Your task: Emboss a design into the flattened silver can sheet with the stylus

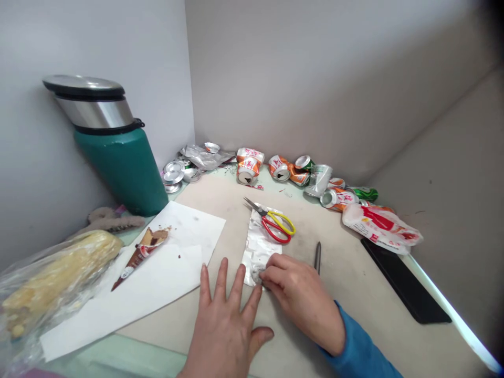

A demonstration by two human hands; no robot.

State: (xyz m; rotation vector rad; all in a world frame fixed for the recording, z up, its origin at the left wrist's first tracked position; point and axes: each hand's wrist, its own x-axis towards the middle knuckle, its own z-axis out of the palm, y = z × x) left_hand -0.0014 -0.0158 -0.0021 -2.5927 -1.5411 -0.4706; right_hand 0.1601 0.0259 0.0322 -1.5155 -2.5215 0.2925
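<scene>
My left hand [228,325] lies flat with its fingers spread, palm down, its fingertips close to the lower left edge of a creased silvery sheet [255,239]. Over the sheet's near end, my right hand [297,294] is closed in a pinch. A small greyish bit shows at those fingertips, but I cannot tell what it is. Scissors [271,220] with one red and one yellow handle rest across the sheet's far end, blades pointing to the upper left. Just right of my right hand lies a dark pen-like stick [317,257].
Crushed cans [250,165] and cut can ends [173,176] line the back wall. A green flask [118,163] stands at left, near white paper [181,257] bearing an ice-cream cone [139,254] and a bagged yellow food [59,283]. At right are a tissue pack [380,226] and black phone [405,283].
</scene>
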